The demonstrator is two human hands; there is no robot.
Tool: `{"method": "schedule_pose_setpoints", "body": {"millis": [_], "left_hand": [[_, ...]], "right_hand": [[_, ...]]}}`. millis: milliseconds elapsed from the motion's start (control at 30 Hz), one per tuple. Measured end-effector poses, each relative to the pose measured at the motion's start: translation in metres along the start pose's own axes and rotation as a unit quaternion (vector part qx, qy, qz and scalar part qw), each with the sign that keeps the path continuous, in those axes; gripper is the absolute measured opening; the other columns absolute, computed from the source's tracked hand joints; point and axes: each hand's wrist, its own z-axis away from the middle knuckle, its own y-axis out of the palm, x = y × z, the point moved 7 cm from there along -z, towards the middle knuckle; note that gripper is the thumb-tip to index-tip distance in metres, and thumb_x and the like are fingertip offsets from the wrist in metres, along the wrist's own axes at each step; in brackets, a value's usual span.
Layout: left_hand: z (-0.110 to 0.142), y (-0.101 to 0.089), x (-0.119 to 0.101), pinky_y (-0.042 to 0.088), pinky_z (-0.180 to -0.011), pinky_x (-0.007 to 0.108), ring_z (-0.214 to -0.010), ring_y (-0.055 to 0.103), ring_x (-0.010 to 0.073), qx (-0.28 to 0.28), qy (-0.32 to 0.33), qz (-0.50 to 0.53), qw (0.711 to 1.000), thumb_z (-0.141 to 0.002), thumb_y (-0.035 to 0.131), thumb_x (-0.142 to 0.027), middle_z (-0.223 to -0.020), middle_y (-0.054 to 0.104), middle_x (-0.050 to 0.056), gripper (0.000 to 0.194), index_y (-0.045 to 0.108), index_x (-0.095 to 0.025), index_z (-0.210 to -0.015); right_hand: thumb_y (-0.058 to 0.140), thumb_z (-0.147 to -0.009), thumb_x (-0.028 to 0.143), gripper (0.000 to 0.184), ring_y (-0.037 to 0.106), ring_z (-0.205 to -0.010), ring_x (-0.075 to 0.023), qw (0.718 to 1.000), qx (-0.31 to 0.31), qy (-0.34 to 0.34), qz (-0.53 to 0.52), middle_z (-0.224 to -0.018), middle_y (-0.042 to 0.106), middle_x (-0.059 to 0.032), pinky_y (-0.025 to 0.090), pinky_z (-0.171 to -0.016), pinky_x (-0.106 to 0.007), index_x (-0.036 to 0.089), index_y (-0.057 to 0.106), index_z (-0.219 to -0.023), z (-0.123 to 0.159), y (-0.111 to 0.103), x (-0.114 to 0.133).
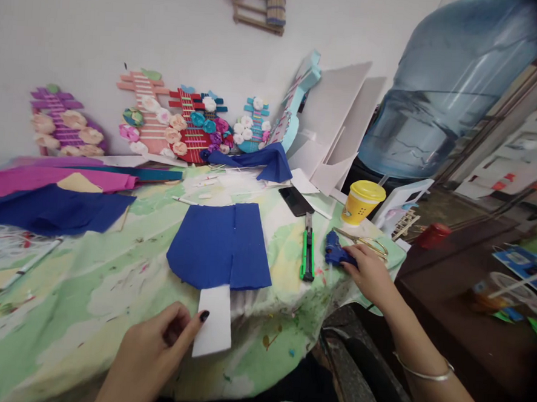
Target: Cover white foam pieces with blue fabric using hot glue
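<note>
My left hand [159,346] pinches the near end of a white foam strip [214,322] at the table's front edge. Blue felt [223,244] is wrapped over the far part of that strip. My right hand [368,271] reaches out to the right and closes round a blue glue gun [333,251] lying on the tablecloth. Gold-handled scissors [366,241] lie just beyond that hand. A green utility knife [308,252] lies between the felt piece and the glue gun.
A yellow cup [362,202] and a black phone [296,201] sit further back. More blue felt [49,209] and pink paper [46,178] lie left. Flowered stick crafts [182,126] and white boards [334,129] lean on the wall. A big water bottle [439,90] stands right.
</note>
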Motion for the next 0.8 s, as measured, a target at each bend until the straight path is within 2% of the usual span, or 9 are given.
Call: {"method": "schedule_pose_setpoints", "body": {"millis": [100, 200, 300, 400, 467, 533, 633, 733, 800], "left_hand": [[0.013, 0.026, 0.019, 0.044, -0.045, 0.025, -0.045, 0.056, 0.0159, 0.106, -0.142, 0.192, 0.965, -0.068, 0.057, -0.067, -0.049, 0.057, 0.000, 0.049, 0.056, -0.018, -0.066], [0.022, 0.042, 0.017, 0.054, -0.053, 0.029, -0.062, 0.067, 0.0214, 0.100, -0.231, 0.368, 0.895, -0.060, 0.070, -0.062, -0.074, 0.070, 0.005, 0.057, 0.060, -0.017, -0.094], [0.025, 0.054, 0.001, 0.057, -0.060, 0.030, -0.078, 0.069, 0.0250, 0.109, -0.262, 0.479, 0.831, -0.063, 0.075, -0.049, -0.091, 0.071, 0.011, 0.057, 0.058, -0.014, -0.104], [0.022, 0.060, -0.016, 0.058, -0.066, 0.032, -0.087, 0.069, 0.0273, 0.117, -0.272, 0.553, 0.779, -0.070, 0.071, -0.034, -0.099, 0.070, 0.016, 0.041, 0.058, -0.011, -0.101], [0.018, 0.060, -0.022, 0.059, -0.071, 0.034, -0.091, 0.068, 0.0279, 0.103, -0.274, 0.581, 0.759, -0.073, 0.068, -0.026, -0.102, 0.069, 0.017, 0.034, 0.057, -0.010, -0.101], [0.015, 0.060, -0.023, 0.059, -0.070, 0.034, -0.091, 0.068, 0.0272, 0.097, -0.269, 0.580, 0.763, -0.074, 0.067, -0.026, -0.102, 0.069, 0.016, 0.033, 0.056, -0.011, -0.101], [0.015, 0.063, -0.019, 0.057, -0.058, 0.031, -0.078, 0.070, 0.0242, 0.135, -0.247, 0.533, 0.798, -0.072, 0.069, -0.039, -0.092, 0.070, 0.012, 0.039, 0.055, -0.015, -0.098], [0.017, 0.063, -0.012, 0.046, -0.042, 0.024, -0.050, 0.062, 0.0172, 0.208, -0.201, 0.394, 0.872, -0.072, 0.062, -0.054, -0.064, 0.064, 0.004, 0.041, 0.054, -0.016, -0.085], [0.014, 0.047, -0.005, 0.035, -0.038, 0.021, -0.039, 0.052, 0.0132, 0.189, -0.140, 0.221, 0.946, -0.075, 0.057, -0.056, -0.049, 0.054, 0.000, 0.040, 0.052, -0.017, -0.067]], "right_hand": [[0.053, -0.081, 0.029, 0.029, 0.059, -0.095, -0.0225, 1.000, 0.020, -0.010, -0.009, -0.101, 0.064, -0.0102, 0.045, -0.085, -0.033, 0.016, 0.063, -0.105, -0.012, -0.002, -0.007], [0.044, -0.085, 0.027, 0.028, 0.062, -0.089, -0.0200, 1.000, 0.014, 0.027, 0.002, -0.101, 0.067, -0.0083, 0.046, -0.078, -0.031, 0.018, 0.065, -0.101, -0.021, -0.012, -0.033], [0.049, -0.078, 0.025, 0.024, 0.062, -0.079, -0.0235, 0.995, 0.006, 0.091, 0.040, -0.088, 0.068, -0.0120, 0.044, -0.068, -0.033, 0.014, 0.066, -0.090, -0.027, -0.021, -0.071], [0.057, -0.071, 0.027, 0.013, 0.059, -0.064, -0.0214, 0.990, 0.051, 0.116, 0.055, -0.071, 0.066, -0.0086, 0.039, -0.057, -0.029, 0.015, 0.063, -0.073, -0.032, -0.019, -0.097], [0.059, -0.071, 0.029, 0.013, 0.058, -0.059, -0.0192, 0.988, 0.089, 0.114, 0.051, -0.066, 0.065, -0.0062, 0.037, -0.054, -0.028, 0.017, 0.061, -0.068, -0.035, -0.015, -0.106], [0.058, -0.074, 0.031, 0.015, 0.056, -0.057, -0.0174, 0.986, 0.128, 0.103, 0.043, -0.063, 0.064, -0.0043, 0.036, -0.054, -0.026, 0.018, 0.059, -0.067, -0.036, -0.011, -0.108], [0.057, -0.076, 0.029, 0.012, 0.055, -0.056, -0.0161, 0.982, 0.161, 0.088, 0.042, -0.060, 0.061, -0.0031, 0.034, -0.055, -0.026, 0.019, 0.057, -0.068, -0.038, -0.009, -0.107], [0.061, -0.073, 0.025, 0.010, 0.053, -0.054, -0.0164, 0.980, 0.161, 0.097, 0.058, -0.059, 0.059, -0.0030, 0.033, -0.055, -0.028, 0.018, 0.056, -0.079, -0.038, -0.009, -0.107], [0.063, -0.071, 0.024, 0.021, 0.051, -0.051, -0.0172, 0.979, 0.154, 0.109, 0.072, -0.058, 0.057, -0.0033, 0.031, -0.054, -0.029, 0.016, 0.055, -0.089, -0.038, -0.009, -0.108]]}}
